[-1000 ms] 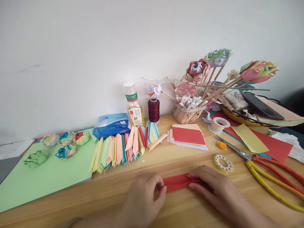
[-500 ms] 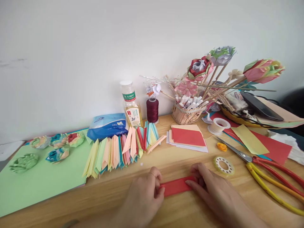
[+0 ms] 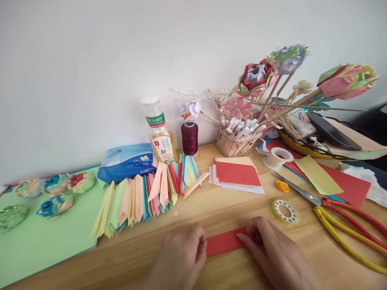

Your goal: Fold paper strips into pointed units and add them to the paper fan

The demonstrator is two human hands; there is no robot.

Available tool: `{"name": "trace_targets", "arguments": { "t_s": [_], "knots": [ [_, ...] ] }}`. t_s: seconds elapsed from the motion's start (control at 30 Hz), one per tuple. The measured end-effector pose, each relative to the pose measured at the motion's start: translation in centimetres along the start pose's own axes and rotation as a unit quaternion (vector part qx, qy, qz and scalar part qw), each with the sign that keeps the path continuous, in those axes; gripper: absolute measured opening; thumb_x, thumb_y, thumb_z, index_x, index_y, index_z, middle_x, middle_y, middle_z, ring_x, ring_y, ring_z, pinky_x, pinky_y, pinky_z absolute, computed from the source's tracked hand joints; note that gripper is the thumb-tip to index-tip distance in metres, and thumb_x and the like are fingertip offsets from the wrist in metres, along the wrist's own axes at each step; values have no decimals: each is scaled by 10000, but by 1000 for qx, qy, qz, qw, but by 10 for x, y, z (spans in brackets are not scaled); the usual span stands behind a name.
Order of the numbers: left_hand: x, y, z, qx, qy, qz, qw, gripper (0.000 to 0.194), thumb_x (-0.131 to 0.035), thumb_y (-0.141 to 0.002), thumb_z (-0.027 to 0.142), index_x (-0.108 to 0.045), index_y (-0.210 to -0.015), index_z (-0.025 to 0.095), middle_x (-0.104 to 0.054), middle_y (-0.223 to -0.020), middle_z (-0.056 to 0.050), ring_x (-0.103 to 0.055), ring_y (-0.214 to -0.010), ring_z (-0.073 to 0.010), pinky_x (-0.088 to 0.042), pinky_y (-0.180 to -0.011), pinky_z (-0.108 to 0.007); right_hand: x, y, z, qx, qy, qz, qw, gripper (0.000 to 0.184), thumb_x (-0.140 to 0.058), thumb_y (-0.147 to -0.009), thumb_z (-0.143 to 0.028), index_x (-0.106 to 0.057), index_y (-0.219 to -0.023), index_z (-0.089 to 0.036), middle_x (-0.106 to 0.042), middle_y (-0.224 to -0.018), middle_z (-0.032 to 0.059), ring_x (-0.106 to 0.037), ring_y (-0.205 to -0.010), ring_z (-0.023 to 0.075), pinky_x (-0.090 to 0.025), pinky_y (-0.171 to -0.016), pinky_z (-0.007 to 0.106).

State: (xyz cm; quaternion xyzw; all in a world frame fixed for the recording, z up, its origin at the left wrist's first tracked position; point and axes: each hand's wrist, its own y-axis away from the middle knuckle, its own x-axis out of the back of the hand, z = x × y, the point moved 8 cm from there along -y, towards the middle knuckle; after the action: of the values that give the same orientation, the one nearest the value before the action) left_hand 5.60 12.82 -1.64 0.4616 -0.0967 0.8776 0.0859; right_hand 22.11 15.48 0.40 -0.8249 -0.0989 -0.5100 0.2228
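Observation:
A folded red paper strip [image 3: 225, 242] lies on the wooden table between my two hands. My left hand [image 3: 186, 251], with a ring on one finger, pinches its left end between thumb and curled fingers. At the other end, my right hand [image 3: 269, 245] grips the strip with the thumb on top; its curled fingers partly hide that end. Just behind the strip is a stack of paper sheets [image 3: 237, 174] with a red one uppermost. To the left stand rows of folded paper pieces [image 3: 142, 197] in several colours.
Scissors [image 3: 314, 199], a tape roll [image 3: 286, 211] and a white spool [image 3: 277, 158] lie on the right. Behind are a basket [image 3: 237, 145] of paper flowers, a maroon thread cone [image 3: 190, 138], a bottle [image 3: 159, 131] and a tissue pack [image 3: 125, 163]. Green sheets [image 3: 57, 245] lie left.
The view has shifted slightly, so the things on the left sit further left. My left hand's fingers have curled closer together on the strip's end; my right hand keeps its hold.

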Motion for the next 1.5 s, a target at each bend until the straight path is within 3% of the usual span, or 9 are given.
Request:
{"name": "trace_targets", "arguments": {
  "t_s": [0.5, 0.63, 0.77, 0.87, 1.03, 1.17, 1.27, 1.37, 1.5],
  "knots": [
    [0, 1, 4, -51, -40, 21, 998, 191, -405, -750, 33, -463, -757, 214, -567, -585, 65, -551, -464, -104, -362, -456, -195, 0, -5, 1, 9, 13, -9, 1000, 345, -334, -958, -421, -413, -676, -239, -546, -568, -20, -552, -456, 130, -436, -415, 227],
    [1, -1, 9, -72, -80, 30, 994, 199, -391, -738, 28, -463, -766, 211, -551, -582, 53, -539, -454, -112, -367, -440, -199, 1, -8, -2, 23, 25, -19, 999, 334, -326, -964, -392, -429, -689, -234, -555, -588, -19, -558, -468, 125, -427, -419, 220],
    [3, 0, 19, -107, -148, 47, 982, 229, -394, -722, 10, -487, -804, 201, -541, -591, 39, -542, -466, -134, -377, -432, -220, 5, -8, -6, 50, 58, 17, 997, 370, -316, -966, -418, -414, -662, -231, -532, -573, -12, -534, -476, 138, -403, -445, 244],
    [2, 4, 28, -160, -196, 33, 967, 308, -433, -753, 21, -532, -966, 220, -551, -676, 25, -570, -543, -151, -351, -392, -216, 5, -7, -8, 71, 91, 28, 993, 380, -296, -974, -410, -415, -662, -228, -523, -582, -3, -522, -502, 152, -383, -484, 267],
    [-1, 14, 40, -252, -273, 39, 928, 409, -477, -855, 106, -466, -1256, 191, -521, -664, 14, -552, -564, -155, -298, -336, -203, 8, -5, -16, 101, 138, 39, 984, 375, -286, -983, -336, -443, -662, -220, -532, -600, 9, -517, -530, 169, -378, -519, 297],
    [-3, 16, 44, -268, -297, 55, 915, 366, -429, -884, 97, -490, -1242, 143, -491, -635, 3, -502, -545, -153, -296, -335, -196, 12, 10, -40, 198, 128, 53, 970, 343, -261, -965, -202, -600, -921, -180, -686, -870, 71, -629, -791, 206, -477, -692, 346],
    [-4, 18, 42, -257, -301, 56, 916, 343, -417, -899, 113, -503, -1230, 146, -483, -655, -7, -492, -585, -143, -324, -373, -170, 6, 27, -60, 286, 123, 40, 949, 357, -328, -928, -193, -568, -1186, -135, -644, -1177, 98, -589, -1082, 210, -497, -853, 330],
    [-5, 22, 39, -250, -301, 55, 919, 367, -427, -908, 146, -476, -1272, 158, -481, -690, -13, -483, -615, -130, -353, -423, -152, -3, 34, -63, 289, 147, 2, 946, 417, -483, -873, -274, -546, -1246, -99, -563, -1283, 122, -548, -1159, 231, -506, -892, 306],
    [-3, 30, 41, -248, -333, 68, 907, 407, -455, -904, 158, -453, -1311, 157, -476, -683, -5, -469, -611, -126, -361, -464, -166, -5, 34, -62, 290, 142, -27, 946, 519, -528, -861, -402, -527, -1276, -89, -508, -1321, 138, -539, -1167, 252, -509, -905, 324]
  ]
}}
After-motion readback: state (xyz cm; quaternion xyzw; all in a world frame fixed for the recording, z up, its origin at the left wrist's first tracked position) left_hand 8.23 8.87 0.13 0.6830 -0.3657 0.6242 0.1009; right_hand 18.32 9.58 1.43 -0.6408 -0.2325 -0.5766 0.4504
